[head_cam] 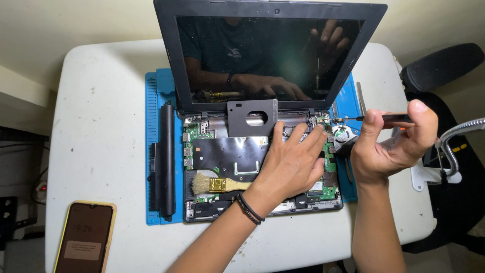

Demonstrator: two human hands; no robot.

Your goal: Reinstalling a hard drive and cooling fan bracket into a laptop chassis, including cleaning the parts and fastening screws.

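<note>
An opened laptop (227, 151) lies on a blue work mat (155, 91), its base uncovered so the green circuit board shows, its dark screen (268, 55) tilted up. My left hand (293, 162) rests flat on the board's right half, fingers spread toward the hinge. My right hand (391, 144) holds a thin black screwdriver (376, 118) sideways, its tip near the right hinge. A small brush (214, 184) with a gold ferrule lies on the board beside my left wrist. A dark square cover plate (240, 117) leans against the hinge.
A long black battery (165, 159) lies along the mat's left side. A phone (85, 237) in a yellow case sits at the table's front left. A black chair (442, 65) and a flexible lamp arm (454, 141) stand at the right.
</note>
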